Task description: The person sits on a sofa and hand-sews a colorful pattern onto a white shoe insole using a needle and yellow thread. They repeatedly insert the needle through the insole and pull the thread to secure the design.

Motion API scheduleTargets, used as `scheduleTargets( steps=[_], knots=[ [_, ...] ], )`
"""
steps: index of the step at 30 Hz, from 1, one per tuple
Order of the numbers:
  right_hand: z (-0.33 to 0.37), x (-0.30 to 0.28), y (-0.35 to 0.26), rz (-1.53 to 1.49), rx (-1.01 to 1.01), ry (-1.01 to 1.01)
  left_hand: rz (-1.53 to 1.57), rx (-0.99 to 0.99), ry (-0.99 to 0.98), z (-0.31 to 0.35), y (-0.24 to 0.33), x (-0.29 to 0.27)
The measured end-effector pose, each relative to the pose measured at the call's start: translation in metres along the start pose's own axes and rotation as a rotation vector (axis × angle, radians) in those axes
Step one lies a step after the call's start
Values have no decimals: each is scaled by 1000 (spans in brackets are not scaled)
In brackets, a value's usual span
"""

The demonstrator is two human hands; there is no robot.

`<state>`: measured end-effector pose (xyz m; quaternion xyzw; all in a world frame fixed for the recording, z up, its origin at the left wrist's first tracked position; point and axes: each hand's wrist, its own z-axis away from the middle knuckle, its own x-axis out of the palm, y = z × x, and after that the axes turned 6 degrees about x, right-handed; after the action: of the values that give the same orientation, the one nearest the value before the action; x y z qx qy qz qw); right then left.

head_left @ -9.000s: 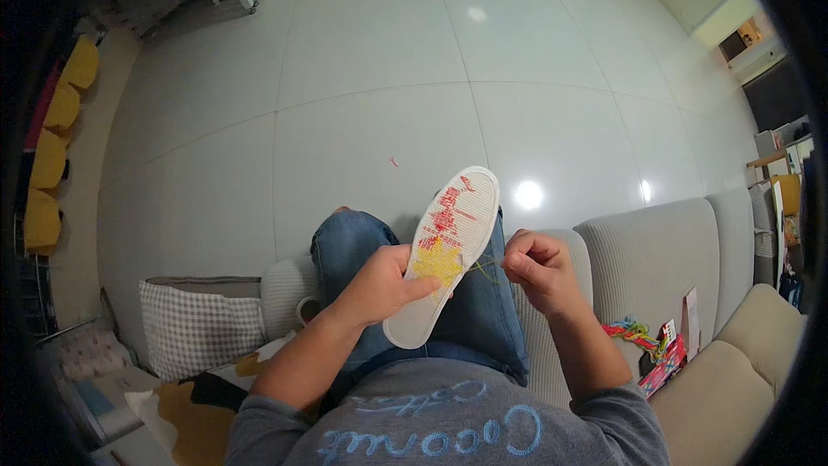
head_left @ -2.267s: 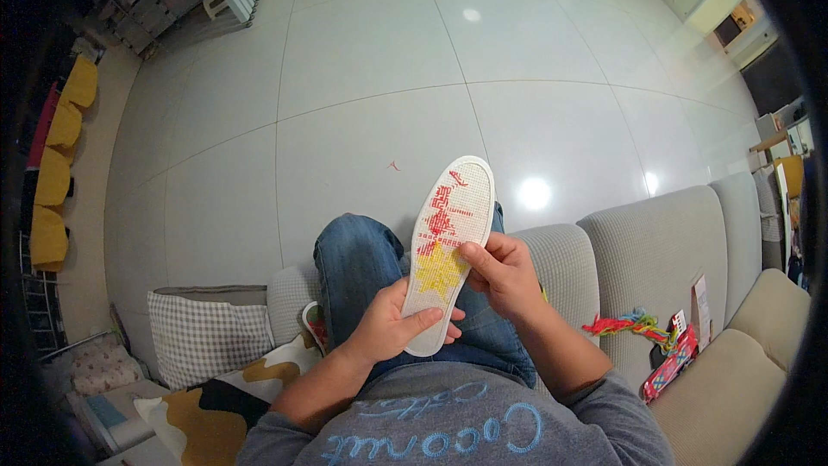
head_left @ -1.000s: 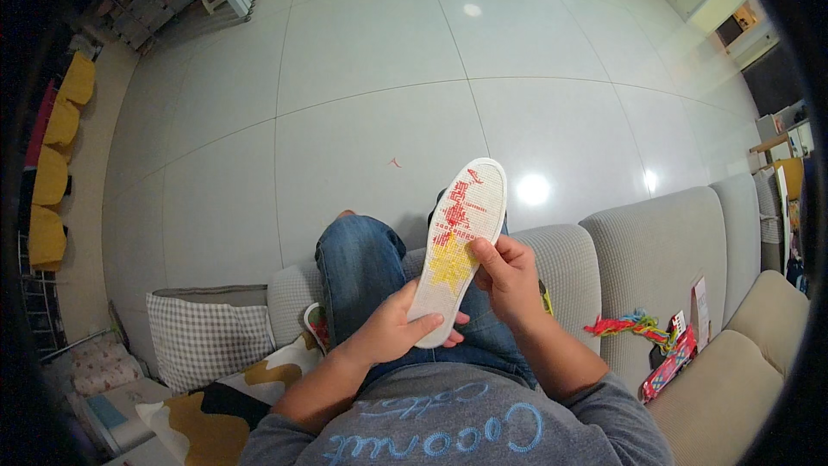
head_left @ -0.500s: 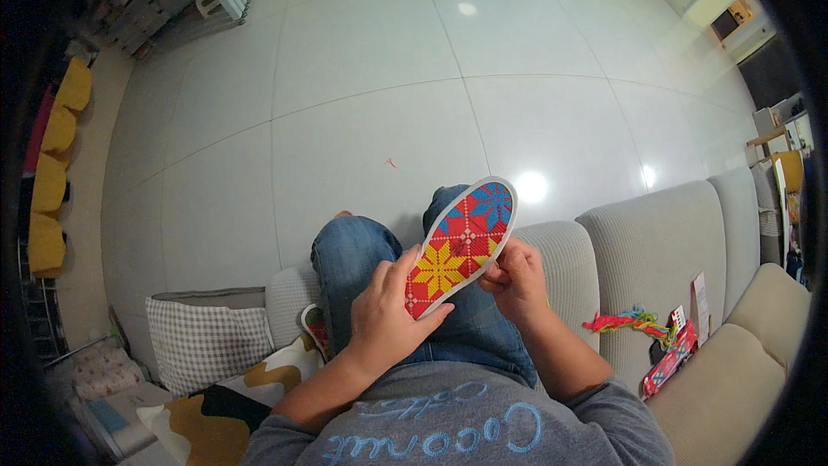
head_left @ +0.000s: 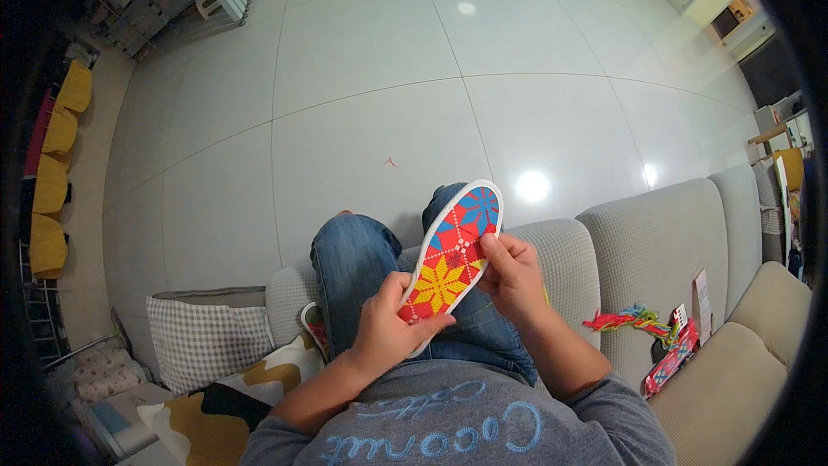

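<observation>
An embroidered shoe insole [head_left: 442, 280] with a white rim is tilted above my lap, its stitched face showing red ground with yellow and blue star flowers. My left hand [head_left: 390, 318] grips its lower end, with the thumb across the face and the fingers along the left edge. At the right edge, about the middle, my right hand [head_left: 516, 276] is closed on the insole, thumb on the stitched face and other fingers mostly hidden beneath. A thin yellow thread trails near the right hand. Whether a needle is there cannot be made out.
Skeins of coloured thread [head_left: 634, 320] lie on the grey sofa [head_left: 660, 246] to my right, beside a red patterned piece [head_left: 671, 367]. A checked cushion [head_left: 207, 333] and a patterned cushion [head_left: 220, 418] are on my left. A red thread scrap [head_left: 391, 161] lies on the tiled floor.
My right hand has moved from beside the insole's right edge up onto it, thumb now on the face. The insole has shifted slightly left and turned its face more upward.
</observation>
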<state>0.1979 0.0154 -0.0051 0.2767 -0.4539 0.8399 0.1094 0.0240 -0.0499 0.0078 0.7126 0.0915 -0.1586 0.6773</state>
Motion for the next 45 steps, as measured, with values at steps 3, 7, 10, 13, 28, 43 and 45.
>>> scheduleTargets(
  steps=[3,7,10,13,28,43,45],
  knots=[
    [-5,-20,3,222,-73,40,211,-43,-32,0,-36,10],
    [-3,-39,-9,251,-158,139,344,-61,26,-8,-54,25],
    [2,-54,-23,84,-87,121,515,-170,-69,-14,-86,41],
    [9,-58,-31,43,-18,84,457,-302,-253,-11,-112,54],
    [32,-26,-16,513,149,-344,499,40,-341,-16,-15,34],
    [49,-42,-57,999,-199,-217,845,-363,-320,-26,4,-2],
    [47,-45,-54,757,-212,-79,933,-373,-270,-26,2,-5]
  ],
)
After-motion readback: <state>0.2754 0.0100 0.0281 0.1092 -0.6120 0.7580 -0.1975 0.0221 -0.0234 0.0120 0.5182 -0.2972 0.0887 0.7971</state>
